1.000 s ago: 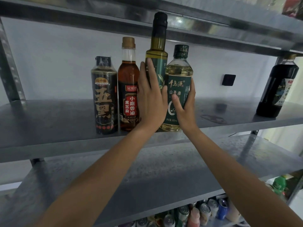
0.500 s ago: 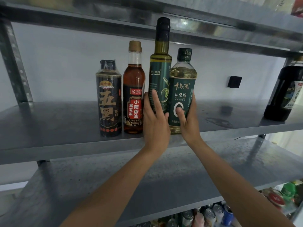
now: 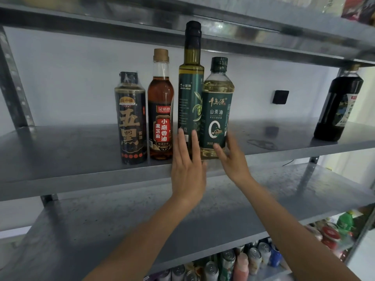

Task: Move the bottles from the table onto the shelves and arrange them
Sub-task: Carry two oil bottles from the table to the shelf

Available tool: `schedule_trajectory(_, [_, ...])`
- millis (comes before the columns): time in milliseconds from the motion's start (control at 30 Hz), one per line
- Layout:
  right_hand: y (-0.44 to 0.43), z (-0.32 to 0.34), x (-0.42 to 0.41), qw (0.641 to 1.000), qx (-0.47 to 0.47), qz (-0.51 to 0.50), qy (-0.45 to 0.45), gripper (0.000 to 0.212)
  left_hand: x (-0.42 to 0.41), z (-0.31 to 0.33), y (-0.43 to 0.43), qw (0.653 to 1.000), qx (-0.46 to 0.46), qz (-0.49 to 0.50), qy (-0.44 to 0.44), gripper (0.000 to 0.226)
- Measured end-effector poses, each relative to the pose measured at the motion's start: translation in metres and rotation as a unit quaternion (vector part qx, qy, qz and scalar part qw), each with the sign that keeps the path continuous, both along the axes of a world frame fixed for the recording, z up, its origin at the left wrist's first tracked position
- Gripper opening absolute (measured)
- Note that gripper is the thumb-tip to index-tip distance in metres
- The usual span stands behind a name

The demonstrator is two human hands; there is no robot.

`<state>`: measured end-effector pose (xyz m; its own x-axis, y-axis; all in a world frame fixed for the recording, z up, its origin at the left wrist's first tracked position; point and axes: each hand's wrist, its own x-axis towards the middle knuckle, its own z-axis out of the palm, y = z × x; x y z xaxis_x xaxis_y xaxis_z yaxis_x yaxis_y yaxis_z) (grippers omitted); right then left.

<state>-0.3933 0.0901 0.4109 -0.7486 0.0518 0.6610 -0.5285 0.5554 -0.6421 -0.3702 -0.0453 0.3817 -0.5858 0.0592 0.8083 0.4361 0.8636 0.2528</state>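
Several bottles stand side by side on the grey metal shelf (image 3: 60, 157): a black-labelled bottle (image 3: 131, 118), a brown sesame oil bottle (image 3: 161, 106), a tall green olive oil bottle (image 3: 190, 82) and a shorter green-labelled tea oil bottle (image 3: 218, 106). My left hand (image 3: 187, 169) is flat with straight fingers, its tips at the foot of the olive oil bottle. My right hand (image 3: 233, 157) is spread loosely at the base of the tea oil bottle, fingers barely touching its lower label. Neither hand grips anything.
A dark soy sauce bottle (image 3: 338, 106) stands alone at the right end of the same shelf. Another shelf board (image 3: 121, 230) lies below, and under it are cans and drink bottles (image 3: 243, 262). A shelf board (image 3: 263, 21) runs overhead. A black square (image 3: 280, 97) sits on the wall.
Both hands have slid down off the olive oil and tea oil bottles and drawn back toward the shelf's front edge. The bottles stay upright in place.
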Motion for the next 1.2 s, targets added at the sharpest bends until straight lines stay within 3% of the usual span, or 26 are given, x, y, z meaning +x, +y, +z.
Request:
schedule_trajectory(200, [0.025, -0.084, 0.059, 0.966, 0.233, -0.111, 0.023, 0.057, 0.039, -0.070, -0.021, 0.988, -0.149, -0.035, -0.020, 0.084])
schedule_trajectory(333, [0.034, -0.163, 0.114, 0.970, 0.163, -0.144, -0.107, 0.063, 0.074, -0.125, -0.022, 0.978, -0.178, -0.064, -0.090, 0.083])
schedule_trajectory(467, [0.038, -0.238, 0.187, 0.934, 0.164, -0.217, -0.232, 0.065, 0.105, -0.178, -0.014, 0.950, -0.217, -0.129, -0.186, 0.070])
schedule_trajectory(600, [0.036, -0.289, 0.271, 0.865, 0.150, -0.302, -0.370, 0.086, 0.134, -0.209, 0.005, 0.881, -0.309, -0.231, -0.273, 0.087])
schedule_trajectory(733, [0.018, -0.313, 0.354, 0.782, 0.072, -0.404, -0.469, 0.102, 0.161, -0.232, 0.028, 0.804, -0.399, -0.349, -0.267, 0.082])
schedule_trajectory(800, [-0.001, -0.321, 0.393, 0.740, 0.026, -0.460, -0.490, 0.096, 0.176, -0.246, 0.040, 0.764, -0.426, -0.411, -0.255, 0.081])
schedule_trajectory(933, [-0.049, -0.326, 0.467, 0.640, -0.068, -0.563, -0.518, 0.055, 0.222, -0.268, 0.061, 0.661, -0.491, -0.520, -0.228, 0.082])
schedule_trajectory(1000, [-0.073, -0.328, 0.502, 0.582, -0.110, -0.607, -0.530, 0.053, 0.250, -0.277, 0.066, 0.595, -0.527, -0.562, -0.227, 0.075])
schedule_trajectory(1100, [-0.104, -0.331, 0.550, 0.512, -0.180, -0.656, -0.525, 0.054, 0.295, -0.277, 0.072, 0.553, -0.539, -0.606, -0.193, 0.071])
schedule_trajectory(1200, [-0.128, -0.329, 0.592, 0.468, -0.231, -0.702, -0.485, 0.056, 0.343, -0.275, 0.078, 0.513, -0.559, -0.629, -0.170, 0.071])
